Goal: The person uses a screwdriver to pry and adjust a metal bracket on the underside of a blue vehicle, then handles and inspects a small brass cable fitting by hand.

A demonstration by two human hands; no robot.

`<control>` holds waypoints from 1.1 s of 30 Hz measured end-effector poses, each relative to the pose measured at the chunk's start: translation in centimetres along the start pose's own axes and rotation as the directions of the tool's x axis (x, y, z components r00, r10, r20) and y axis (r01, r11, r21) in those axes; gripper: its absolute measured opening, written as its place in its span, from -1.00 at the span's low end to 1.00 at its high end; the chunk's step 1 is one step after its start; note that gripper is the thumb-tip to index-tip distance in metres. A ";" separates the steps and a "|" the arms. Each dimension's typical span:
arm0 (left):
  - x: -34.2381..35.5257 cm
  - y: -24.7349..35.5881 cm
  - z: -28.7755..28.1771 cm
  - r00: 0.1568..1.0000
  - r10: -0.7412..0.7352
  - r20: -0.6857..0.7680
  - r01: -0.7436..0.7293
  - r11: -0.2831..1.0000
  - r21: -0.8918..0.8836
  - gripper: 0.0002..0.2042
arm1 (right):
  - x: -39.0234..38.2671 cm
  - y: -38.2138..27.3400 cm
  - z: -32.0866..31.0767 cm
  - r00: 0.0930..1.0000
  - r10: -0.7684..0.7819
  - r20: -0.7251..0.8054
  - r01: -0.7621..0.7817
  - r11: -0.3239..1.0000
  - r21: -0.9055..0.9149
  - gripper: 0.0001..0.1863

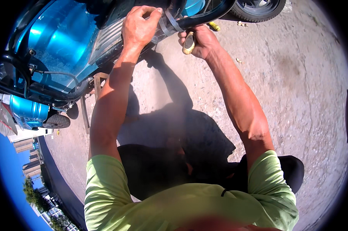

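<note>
Glossy blue scooter (62, 42), hands gripping black tube (204, 17), rough concrete (297, 96)

No packages, labels, signs or screens can be made out anywhere in this view.
</note>
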State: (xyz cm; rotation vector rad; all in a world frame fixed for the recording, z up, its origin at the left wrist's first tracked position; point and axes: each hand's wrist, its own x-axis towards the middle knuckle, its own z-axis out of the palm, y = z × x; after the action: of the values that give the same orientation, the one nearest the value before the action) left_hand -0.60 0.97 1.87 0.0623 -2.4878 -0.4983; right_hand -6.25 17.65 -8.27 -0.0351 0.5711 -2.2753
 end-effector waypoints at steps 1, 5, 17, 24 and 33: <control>0.0 -0.2 0.0 1.000 0.006 -0.007 -0.006 1.000 -0.005 -0.70 | 0.2 -0.1 0.0 0.999 0.001 0.035 -0.002 0.999 0.033 -0.88; -0.1 -0.4 -0.3 1.000 0.019 -0.017 -0.020 1.000 -0.011 -0.71 | 0.1 0.2 0.1 1.000 -0.007 0.028 0.005 0.999 0.047 -0.89; -0.2 0.0 0.1 0.999 -0.032 -0.025 0.033 0.999 0.002 -0.67 | -0.8 -0.1 0.8 0.997 -0.057 0.057 0.064 0.992 -0.112 -0.81; -0.1 0.0 0.2 0.999 0.018 -0.037 -0.018 1.000 0.007 -0.69 | -2.3 0.0 0.7 1.000 -0.002 0.007 0.002 0.997 -0.072 -0.83; -0.1 -0.2 0.5 0.999 0.015 -0.040 -0.014 1.000 0.013 -0.70 | -2.2 1.3 0.2 0.999 0.001 -0.052 0.001 0.999 0.039 -0.86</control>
State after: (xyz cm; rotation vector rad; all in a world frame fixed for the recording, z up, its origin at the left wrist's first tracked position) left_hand -0.78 0.94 1.36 0.0584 -2.4505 -0.4709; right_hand -3.75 18.36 -8.32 0.0436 0.5531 -2.2927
